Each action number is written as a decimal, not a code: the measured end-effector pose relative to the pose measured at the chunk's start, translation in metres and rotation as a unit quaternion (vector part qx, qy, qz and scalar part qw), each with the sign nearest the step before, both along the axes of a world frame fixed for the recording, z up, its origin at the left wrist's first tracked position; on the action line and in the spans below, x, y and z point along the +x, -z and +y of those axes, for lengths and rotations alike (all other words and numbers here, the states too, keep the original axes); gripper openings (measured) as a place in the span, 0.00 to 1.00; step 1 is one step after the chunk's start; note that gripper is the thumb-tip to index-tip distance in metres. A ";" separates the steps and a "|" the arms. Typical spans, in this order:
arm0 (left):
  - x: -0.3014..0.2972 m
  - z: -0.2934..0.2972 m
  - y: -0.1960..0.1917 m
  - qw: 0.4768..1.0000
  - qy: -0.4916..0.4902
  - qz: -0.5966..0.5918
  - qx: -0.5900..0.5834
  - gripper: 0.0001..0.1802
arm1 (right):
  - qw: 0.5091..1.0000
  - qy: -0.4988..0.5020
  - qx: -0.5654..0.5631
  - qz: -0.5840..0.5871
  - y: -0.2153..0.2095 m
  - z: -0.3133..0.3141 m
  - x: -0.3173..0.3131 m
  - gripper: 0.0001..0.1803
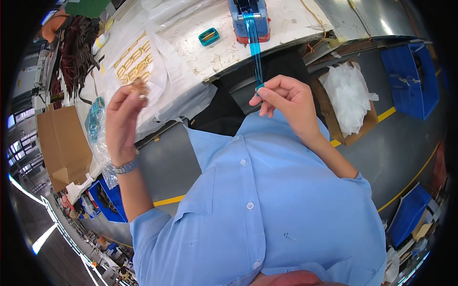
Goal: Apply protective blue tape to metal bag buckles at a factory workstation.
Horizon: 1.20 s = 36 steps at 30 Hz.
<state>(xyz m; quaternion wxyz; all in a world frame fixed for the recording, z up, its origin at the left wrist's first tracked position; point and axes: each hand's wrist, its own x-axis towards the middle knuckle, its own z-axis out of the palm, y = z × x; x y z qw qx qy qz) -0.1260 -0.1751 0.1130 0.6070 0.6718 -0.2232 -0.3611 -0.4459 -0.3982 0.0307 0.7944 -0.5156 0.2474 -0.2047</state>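
Note:
My right hand (pixel 286 101) pinches the end of a clear blue tape strip (pixel 256 52) that stretches taut from a blue tape dispenser (pixel 249 20) on the white worktable (pixel 286 19). My left hand (pixel 123 124) is raised beside the table and holds a small bundle of gold-coloured metal pieces (pixel 139 86) between its fingertips. A metal watch sits on that wrist. Rows of similar gold pieces (pixel 134 63) lie on white paper at the table's left part.
A small teal tray (pixel 209 36) sits near the dispenser. A cardboard box with white plastic (pixel 350 102) stands on the floor at right, blue bins (pixel 410 78) beyond it. At left, brown cardboard (pixel 64 143), a plastic bag (pixel 98 133) and dark straps (pixel 76 52).

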 end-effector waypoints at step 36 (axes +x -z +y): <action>-0.139 -0.117 0.049 0.960 0.148 0.236 0.018 0.11 | 0.999 0.014 0.037 -0.027 -0.006 0.006 -0.001 0.08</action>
